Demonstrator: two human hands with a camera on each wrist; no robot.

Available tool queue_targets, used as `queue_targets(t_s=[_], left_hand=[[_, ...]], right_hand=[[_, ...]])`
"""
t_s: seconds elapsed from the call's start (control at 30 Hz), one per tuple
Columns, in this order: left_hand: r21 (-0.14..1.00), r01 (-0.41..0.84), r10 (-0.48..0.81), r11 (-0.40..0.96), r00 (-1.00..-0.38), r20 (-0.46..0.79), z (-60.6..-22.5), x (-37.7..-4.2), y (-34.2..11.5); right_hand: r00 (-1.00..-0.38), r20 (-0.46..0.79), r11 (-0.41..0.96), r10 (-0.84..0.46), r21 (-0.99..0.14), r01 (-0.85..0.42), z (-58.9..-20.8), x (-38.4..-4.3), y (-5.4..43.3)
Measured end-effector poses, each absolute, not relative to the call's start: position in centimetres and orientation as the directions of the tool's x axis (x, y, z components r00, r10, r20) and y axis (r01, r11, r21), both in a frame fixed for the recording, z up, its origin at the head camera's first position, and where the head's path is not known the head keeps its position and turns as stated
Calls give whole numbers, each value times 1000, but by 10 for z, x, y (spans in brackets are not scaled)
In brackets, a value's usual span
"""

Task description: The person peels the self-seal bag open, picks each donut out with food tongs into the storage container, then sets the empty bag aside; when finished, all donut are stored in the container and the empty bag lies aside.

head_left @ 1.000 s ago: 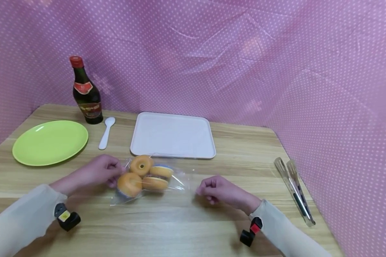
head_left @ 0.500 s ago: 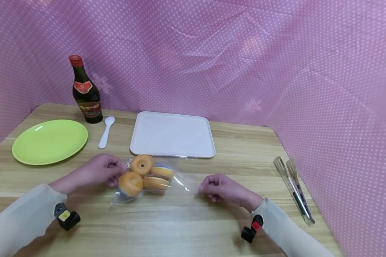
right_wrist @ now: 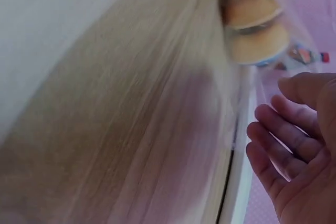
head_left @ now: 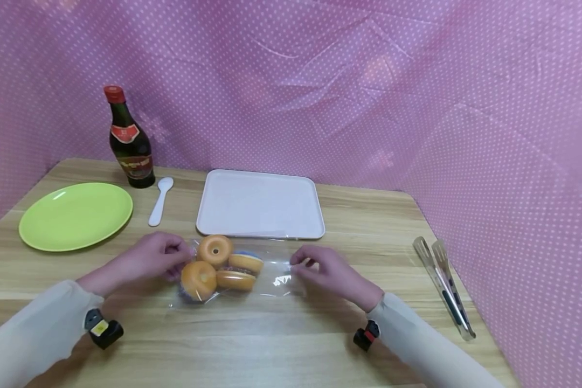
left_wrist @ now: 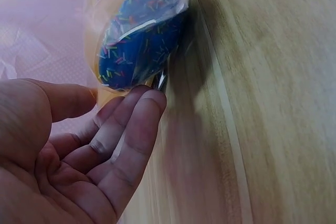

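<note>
A clear plastic bag [head_left: 274,277] lies at the middle of the table with several doughnuts [head_left: 199,280] in it. One doughnut [left_wrist: 139,40] shows blue icing with sprinkles in the left wrist view. My left hand [head_left: 150,256] pinches the bag's left end beside the doughnuts. At the bag's right end is my right hand [head_left: 330,272], its thumb and forefinger apart close to the film. The right wrist view has that hand's fingers [right_wrist: 286,145] loosely bent, with a gap under the thumb. Whether they touch the film I cannot tell.
Behind the bag lies a white tray [head_left: 259,205]. A green plate [head_left: 75,215], a white spoon [head_left: 160,202] and a dark red-capped bottle [head_left: 131,143] stand at the left. Metal tongs [head_left: 443,288] lie near the right edge. Pink dotted cloth [head_left: 291,97] hangs around the table.
My right hand has moved up and slightly left along the bag's right end, and its thumb and forefinger have parted. The doughnuts have shifted slightly right; my left hand has barely moved.
</note>
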State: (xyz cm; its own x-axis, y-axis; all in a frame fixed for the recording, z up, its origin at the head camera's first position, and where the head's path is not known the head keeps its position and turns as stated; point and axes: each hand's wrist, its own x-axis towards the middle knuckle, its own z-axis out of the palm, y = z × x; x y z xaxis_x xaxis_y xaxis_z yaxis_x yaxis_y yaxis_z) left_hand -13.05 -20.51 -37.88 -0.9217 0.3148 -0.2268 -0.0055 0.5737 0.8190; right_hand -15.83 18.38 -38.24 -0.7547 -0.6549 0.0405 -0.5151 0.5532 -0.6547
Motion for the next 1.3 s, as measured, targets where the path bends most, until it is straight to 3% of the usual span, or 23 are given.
queue_targets(t_s=[0.23, 0.47, 0.97, 1.3], left_hand=[[812, 52, 317, 581, -934, -167, -379, -132, -204], [831, 52, 305, 554, -941, -145, -380, -135, -205], [830, 36, 284, 556, -947, -149, -390, -147, -200], [789, 175, 252, 590, -967, 26, -384, -146, -197]], right_hand=[[-691, -92, 618, -717, -541, -570, -388, -165, 175], [-677, -90, 623, -731, -494, -607, -390, -167, 174], [-665, -86, 609, -742, -502, -615, -397, -170, 174], [-684, -91, 612, -724, -541, -577, -397, -170, 178]])
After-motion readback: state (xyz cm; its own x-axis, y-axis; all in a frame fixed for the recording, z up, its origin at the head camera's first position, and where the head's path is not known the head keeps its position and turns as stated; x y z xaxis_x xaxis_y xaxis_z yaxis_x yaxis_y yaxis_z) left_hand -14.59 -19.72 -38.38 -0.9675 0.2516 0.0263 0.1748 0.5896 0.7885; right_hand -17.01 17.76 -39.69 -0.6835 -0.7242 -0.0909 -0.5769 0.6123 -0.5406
